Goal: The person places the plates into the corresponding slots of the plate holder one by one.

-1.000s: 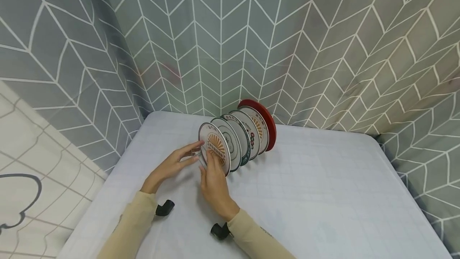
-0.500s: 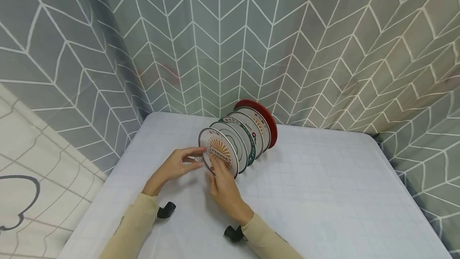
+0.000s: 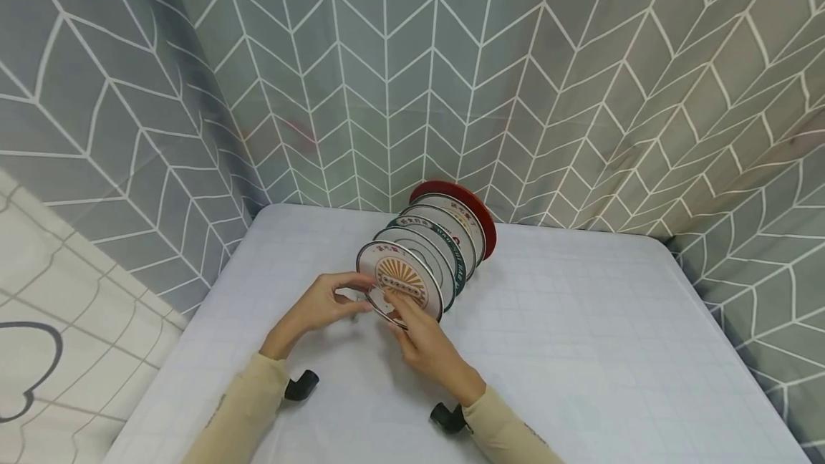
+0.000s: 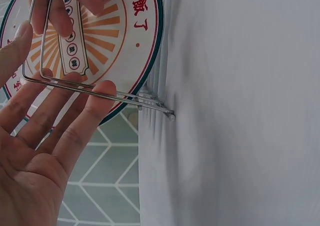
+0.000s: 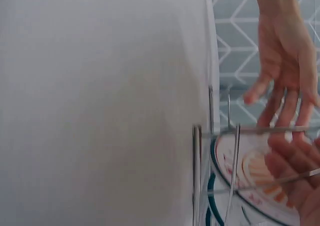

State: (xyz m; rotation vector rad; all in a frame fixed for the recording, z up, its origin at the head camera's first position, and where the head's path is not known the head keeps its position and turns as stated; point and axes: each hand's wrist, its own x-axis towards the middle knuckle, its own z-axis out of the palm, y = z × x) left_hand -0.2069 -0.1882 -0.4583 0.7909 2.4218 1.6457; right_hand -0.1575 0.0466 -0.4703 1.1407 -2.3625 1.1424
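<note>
Several round plates stand on edge in a wire dish rack (image 4: 90,89), at the middle of the table in the head view. Nearest me is a white plate (image 3: 387,258) with an orange sunburst and a dark rim. At the back stands a larger red plate (image 3: 486,224). My left hand (image 3: 320,304) is at the left of the rack, thumb and fingers apart around its front wires, fingertips touching them. My right hand (image 3: 428,346) reaches to the rack's front, its fairly straight fingers behind the wires and over the front plate. The rack's lower part is mostly hidden.
A white cloth covers the table (image 3: 580,349). Grey patterned curtains (image 3: 361,92) hang behind it and at both sides. Black wrist-camera mounts (image 3: 301,385) stick out beside both forearms, close over the cloth.
The rack with its plates has turned, its near end swinging right so the front plate faces me more. My right hand has moved right with it; the left hand stays at its left side.
</note>
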